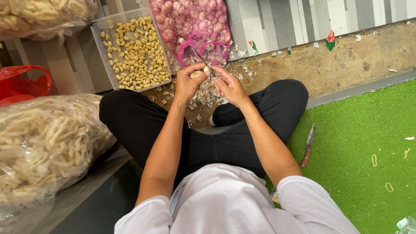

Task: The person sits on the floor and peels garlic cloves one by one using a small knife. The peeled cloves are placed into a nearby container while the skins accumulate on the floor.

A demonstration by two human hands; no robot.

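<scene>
I sit cross-legged in black trousers on the floor. My left hand [189,83] pinches a pale garlic clove [197,74] between thumb and fingers. My right hand [228,85] meets it from the right, gripping a small thin knife [202,60] whose blade points up and away. Both hands hover over a heap of papery garlic skins [203,96] between my knees. A clear plastic tub [100,48] of several peeled cloves stands just ahead on the left. A pink mesh sack [190,21] of unpeeled garlic bulbs lies ahead, its open mouth toward my hands.
A second knife [307,146] with a reddish handle lies on the green turf mat [359,151] by my right knee. Large clear bags of pale snack pieces [43,143] sit at my left, another bag [39,15] at top left. A red plastic bag [21,84] lies beside them. Rubber bands [374,160] dot the mat.
</scene>
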